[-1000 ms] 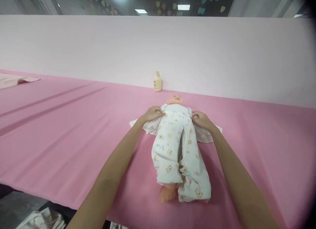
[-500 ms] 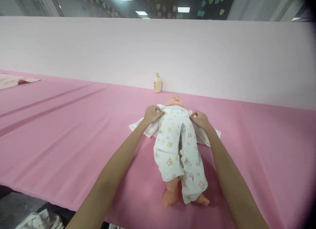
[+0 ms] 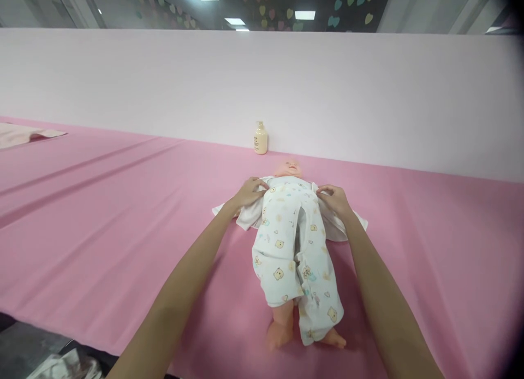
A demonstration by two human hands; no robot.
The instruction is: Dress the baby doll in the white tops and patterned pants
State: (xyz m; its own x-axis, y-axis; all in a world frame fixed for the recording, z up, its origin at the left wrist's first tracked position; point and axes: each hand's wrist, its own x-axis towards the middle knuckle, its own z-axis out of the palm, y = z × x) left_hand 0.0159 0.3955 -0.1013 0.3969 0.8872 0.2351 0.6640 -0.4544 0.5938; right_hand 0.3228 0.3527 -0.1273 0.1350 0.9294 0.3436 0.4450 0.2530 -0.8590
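A baby doll [image 3: 289,168] lies on its back, head toward the wall and bare feet toward me. White printed baby pants [image 3: 282,232], patterned with small bears and open at the crotch, cover its legs and reach up over its belly. Under the waistband, a white baby top [image 3: 250,214] spreads out to both sides. My left hand [image 3: 250,192] pinches the waistband of the pants at the doll's side on the left. At the opposite side, my right hand [image 3: 333,198] has its thumb and fingers closed on the same waistband.
A cream pump bottle [image 3: 261,139] stands behind the doll's head, close to the white wall [image 3: 164,79]. Pink sheeting [image 3: 102,215] covers the table, with folds on the left. A pale cloth [image 3: 24,133] lies at the far left. Crumpled fabric [image 3: 67,366] shows below the table edge.
My left hand has shifted slightly left and outward with the waistband. The waistband sits a little lower on the belly, and the pant legs have moved slightly toward me.
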